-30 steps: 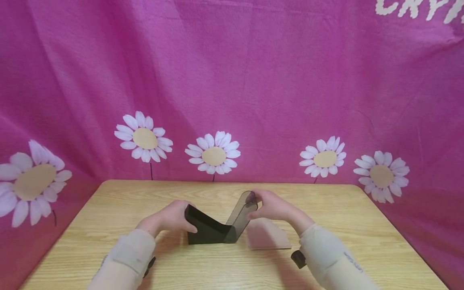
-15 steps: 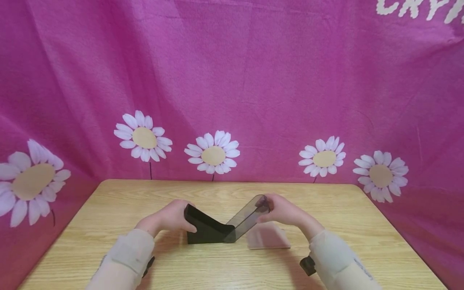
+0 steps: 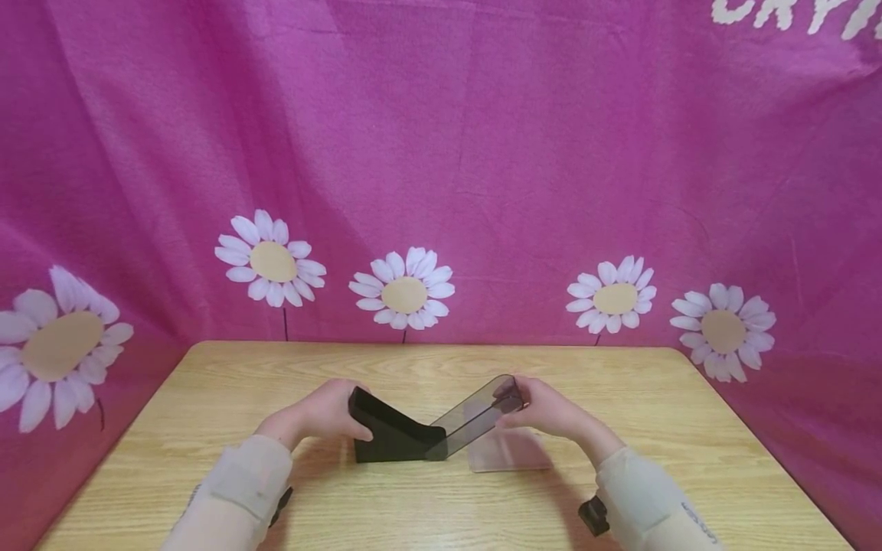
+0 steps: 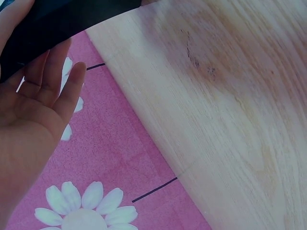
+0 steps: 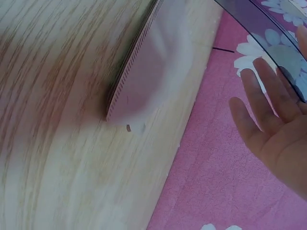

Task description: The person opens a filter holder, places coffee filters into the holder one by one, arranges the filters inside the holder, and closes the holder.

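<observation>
Left end: wedge-shaped black plastic box (image 3: 396,442), flat on the wood-grain desk (image 3: 413,509); bare left hand (image 3: 329,411) grips its tall end.
Right end: translucent smoky-grey plastic lid (image 3: 474,416), slanting up from the box's low end; bare right hand (image 3: 547,407) pinches the raised edge, outer fingers (image 5: 256,98) loosely spread. Hinged or loose, I can't tell.
Under the lid: stack of pale, crimp-edged, paper-like trapezoid sheets (image 3: 510,457), untouched.
Handling: I'd keep the left hold firm and ease the lid along its arc, no twisting.
Writing: white letters (image 3: 821,15) on pink daisy-print cloth (image 3: 517,153), cropped, perhaps "CRY"; marks on pale right sleeve (image 3: 637,490) illegible.
</observation>
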